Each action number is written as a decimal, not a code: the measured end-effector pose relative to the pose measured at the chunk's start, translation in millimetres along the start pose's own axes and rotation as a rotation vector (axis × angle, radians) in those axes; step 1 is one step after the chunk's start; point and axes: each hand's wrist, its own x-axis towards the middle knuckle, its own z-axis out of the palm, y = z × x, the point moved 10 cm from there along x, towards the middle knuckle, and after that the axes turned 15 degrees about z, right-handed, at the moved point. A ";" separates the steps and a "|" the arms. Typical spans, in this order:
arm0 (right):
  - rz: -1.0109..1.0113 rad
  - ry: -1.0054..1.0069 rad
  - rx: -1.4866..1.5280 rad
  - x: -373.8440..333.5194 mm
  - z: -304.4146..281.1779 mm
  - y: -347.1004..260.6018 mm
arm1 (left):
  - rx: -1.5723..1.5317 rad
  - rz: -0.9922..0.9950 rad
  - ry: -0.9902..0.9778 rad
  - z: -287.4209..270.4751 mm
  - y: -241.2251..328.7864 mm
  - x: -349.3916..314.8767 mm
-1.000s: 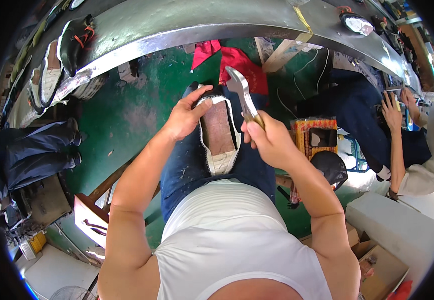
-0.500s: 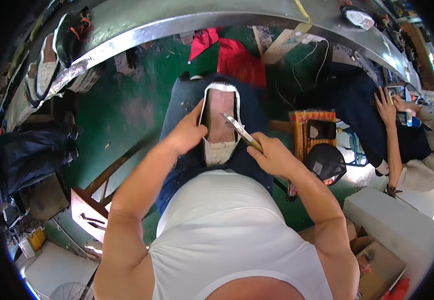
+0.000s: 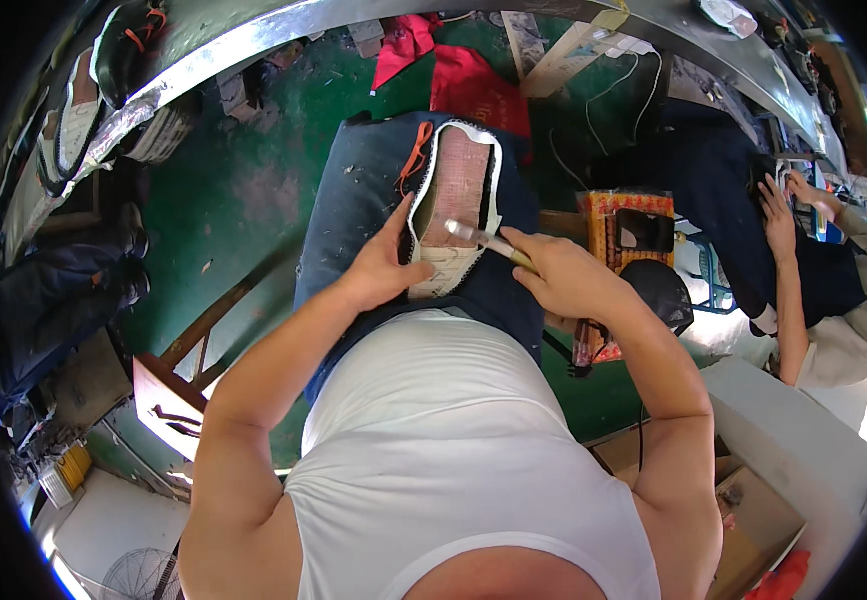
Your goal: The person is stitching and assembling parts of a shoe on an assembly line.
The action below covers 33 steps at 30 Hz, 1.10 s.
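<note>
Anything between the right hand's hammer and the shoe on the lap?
Nothing visible. The right hand holds the hammer with its head over the sole of the shoe; contact is unclear. The left hand is at the shoe's left side, apart from the hammer head.

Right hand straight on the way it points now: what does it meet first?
Probably the right-hand edge of the shoe. The hammer held in the right hand reaches over it; depth is unclear in this view, so the hand might pass above.
</note>
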 end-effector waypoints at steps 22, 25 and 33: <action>-0.164 0.235 -0.265 -0.2 28.4 -31.5 | 0.459 0.127 0.607 -34.2 -19.2 2.5; -0.234 0.288 -0.227 -9.0 9.7 -25.2 | 0.569 0.151 0.565 -30.1 -3.9 2.8; -0.112 0.470 -0.320 5.7 -10.9 -16.4 | 0.894 0.484 0.252 1.4 29.1 8.1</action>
